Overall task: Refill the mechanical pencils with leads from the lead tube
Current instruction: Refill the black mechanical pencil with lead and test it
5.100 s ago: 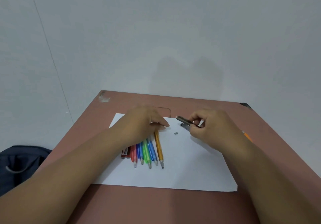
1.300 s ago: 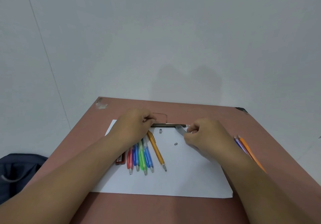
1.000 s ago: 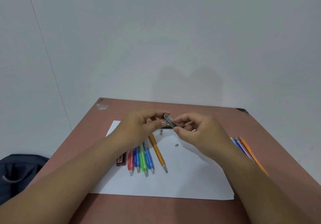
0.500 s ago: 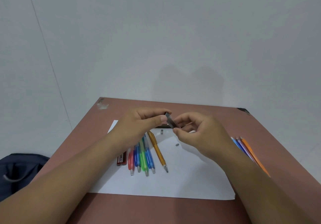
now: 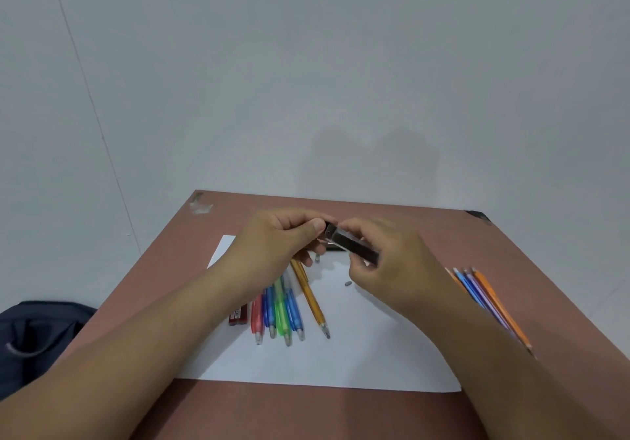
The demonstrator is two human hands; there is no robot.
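Both hands meet above the far edge of the paper [image 5: 358, 354]: the right hand [image 5: 392, 262] pinches the dark lead tube [image 5: 353, 247], tilted with its top toward the left hand [image 5: 272, 245], whose thumb and curled fingers pinch that top end, likely to work the cap. The pencils [image 5: 279, 310] lie side by side near the paper's left edge, tips toward the person, within easy reach for refilling. More pencils [image 5: 484, 293] lie at the worktop's [image 5: 306, 412] right edge, probably sorted apart.

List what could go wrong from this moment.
1. The dark translucent lead tube is pinched in the right hand and tilted above the white paper sheet while the left hand works its end; leads could spill.
2. Two small grey caps lie loose on the sheet; a forearm could sweep them off.
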